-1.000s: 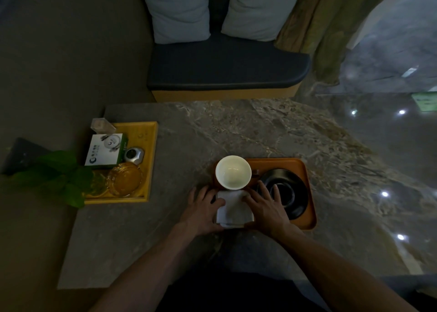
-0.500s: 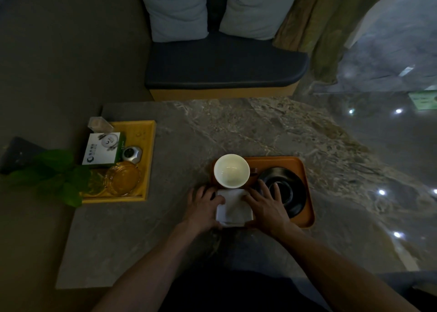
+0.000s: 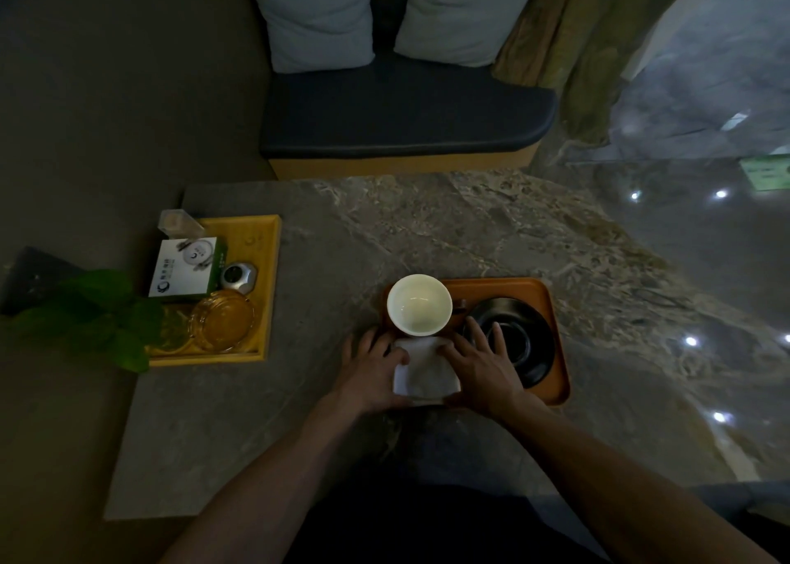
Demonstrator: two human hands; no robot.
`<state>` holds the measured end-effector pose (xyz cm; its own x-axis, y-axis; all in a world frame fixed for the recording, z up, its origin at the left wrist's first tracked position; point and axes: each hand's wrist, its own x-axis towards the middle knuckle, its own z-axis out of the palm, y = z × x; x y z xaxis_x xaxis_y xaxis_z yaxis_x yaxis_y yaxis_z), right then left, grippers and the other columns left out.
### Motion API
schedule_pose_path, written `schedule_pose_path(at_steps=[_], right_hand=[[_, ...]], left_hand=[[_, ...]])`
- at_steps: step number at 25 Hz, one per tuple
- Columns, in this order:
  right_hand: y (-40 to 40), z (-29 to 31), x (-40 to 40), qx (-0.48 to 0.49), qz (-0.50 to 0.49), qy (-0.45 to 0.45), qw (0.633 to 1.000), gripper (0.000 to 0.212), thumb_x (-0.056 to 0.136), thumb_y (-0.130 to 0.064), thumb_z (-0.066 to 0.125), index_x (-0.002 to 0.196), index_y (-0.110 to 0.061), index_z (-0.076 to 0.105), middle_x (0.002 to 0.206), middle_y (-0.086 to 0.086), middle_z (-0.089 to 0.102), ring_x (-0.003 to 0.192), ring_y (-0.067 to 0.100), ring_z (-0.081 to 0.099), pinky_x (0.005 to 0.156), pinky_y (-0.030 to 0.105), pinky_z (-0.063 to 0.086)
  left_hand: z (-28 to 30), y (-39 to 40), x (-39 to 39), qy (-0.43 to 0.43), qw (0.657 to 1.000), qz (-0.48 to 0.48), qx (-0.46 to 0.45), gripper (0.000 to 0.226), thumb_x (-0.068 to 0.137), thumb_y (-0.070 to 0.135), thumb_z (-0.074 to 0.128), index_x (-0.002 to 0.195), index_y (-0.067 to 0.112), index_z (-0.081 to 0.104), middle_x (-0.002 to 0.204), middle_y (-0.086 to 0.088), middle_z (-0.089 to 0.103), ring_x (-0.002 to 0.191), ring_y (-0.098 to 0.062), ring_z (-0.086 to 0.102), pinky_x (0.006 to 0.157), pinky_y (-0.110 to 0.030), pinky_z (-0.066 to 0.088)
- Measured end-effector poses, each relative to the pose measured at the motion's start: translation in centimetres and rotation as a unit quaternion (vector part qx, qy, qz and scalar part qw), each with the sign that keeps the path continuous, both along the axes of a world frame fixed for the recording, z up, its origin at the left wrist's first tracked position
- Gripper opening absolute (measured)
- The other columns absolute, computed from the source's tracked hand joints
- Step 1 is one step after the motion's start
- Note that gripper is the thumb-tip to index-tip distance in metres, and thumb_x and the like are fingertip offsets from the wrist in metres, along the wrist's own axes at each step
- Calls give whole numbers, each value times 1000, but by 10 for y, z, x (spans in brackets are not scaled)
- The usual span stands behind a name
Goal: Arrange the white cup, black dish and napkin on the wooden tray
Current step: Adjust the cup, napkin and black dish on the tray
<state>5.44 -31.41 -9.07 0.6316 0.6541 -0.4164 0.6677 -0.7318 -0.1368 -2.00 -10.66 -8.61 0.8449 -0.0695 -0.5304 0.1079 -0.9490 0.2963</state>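
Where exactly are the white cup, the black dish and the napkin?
white cup [image 3: 419, 304], head view, inside bottom.
black dish [image 3: 530, 341], head view, right part of its surface.
napkin [image 3: 425, 373], head view, middle of the cloth.

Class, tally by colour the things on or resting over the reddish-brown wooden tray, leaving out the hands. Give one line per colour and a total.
White: 2, the cup and the napkin
Black: 1, the dish
Total: 3 on the wooden tray
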Motion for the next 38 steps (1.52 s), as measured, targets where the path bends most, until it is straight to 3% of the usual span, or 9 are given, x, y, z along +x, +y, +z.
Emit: schedule_pose_path(at_steps=[12,23,32,38], right_hand=[[-6,-4,-1,7,11,-2,1000,87,78,-59,64,148,-32,22,160,-1,22,148,36,-3,112,66,-6],[-14,-10,-3,-29,27,5,999,86,84,-63,53,151,-34,7,163,-5,-1,141,33,-26,105,64,-21],[-15,-6,-2,-39,27,31,998,87,86,-55,57,152,-35,3,163,-6,-7,138,34,-30,105,66,-20],[-15,-8,-7,-35,40,11,999,87,85,-64,50,151,-35,3,163,-5,-5,137,33,-32,104,64,-24]], left_hand=[[-10,-6,-9,-25,999,-26,36,69,80,68,55,140,39,38,156,1,27,147,-27,13,120,-58,3],[-7,-4,-17,-5,999,-36,29,73,85,65,53,148,38,27,163,4,15,150,-30,3,118,-63,-1],[-8,5,-13,-10,998,-58,17,71,83,68,52,146,40,31,163,3,16,150,-30,2,116,-61,-6],[-13,6,-23,-34,995,-88,32,70,89,65,45,150,35,27,166,4,9,152,-25,-3,117,-61,-7]])
